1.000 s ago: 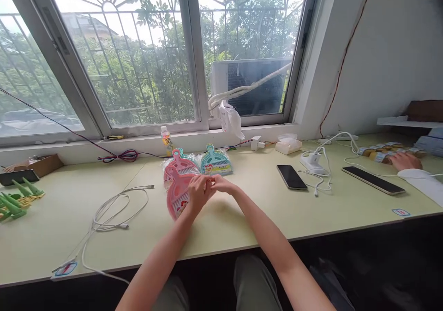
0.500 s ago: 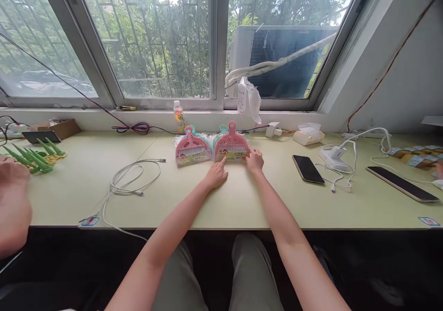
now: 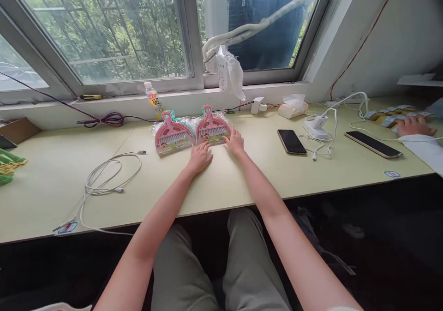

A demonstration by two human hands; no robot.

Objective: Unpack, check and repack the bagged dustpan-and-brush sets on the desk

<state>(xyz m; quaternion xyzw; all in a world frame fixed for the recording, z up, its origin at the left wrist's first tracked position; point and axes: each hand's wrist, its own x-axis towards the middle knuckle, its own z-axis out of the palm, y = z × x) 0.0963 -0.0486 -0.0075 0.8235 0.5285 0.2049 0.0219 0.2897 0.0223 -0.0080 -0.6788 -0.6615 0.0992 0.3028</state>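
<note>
Two stacks of small dustpan-and-brush sets in clear wrapping stand side by side at the back of the table, pink ones in front and green ones behind. My left hand (image 3: 200, 158) lies on the table with fingers apart, its tips at the lower front edge of the right dustpan stack (image 3: 213, 132). Against that stack's lower right corner rest the stretched fingers of my right hand (image 3: 236, 143); neither hand is closed around anything. The left dustpan stack (image 3: 174, 138) leans slightly, just beyond my left hand.
A coiled white cable (image 3: 100, 177) lies to the left. Behind the stacks stands a drink bottle (image 3: 154, 100). On the right are a phone (image 3: 291, 141), a white charger (image 3: 316, 126), a tissue pack (image 3: 292, 106) and another phone (image 3: 374, 145). A co-worker's hand (image 3: 414, 126) is at far right.
The view has swung right and down. My left hand's fingers have spread from a pointing shape, and my right hand's fingers have straightened. A co-worker's limb at the left has gone out of view.
</note>
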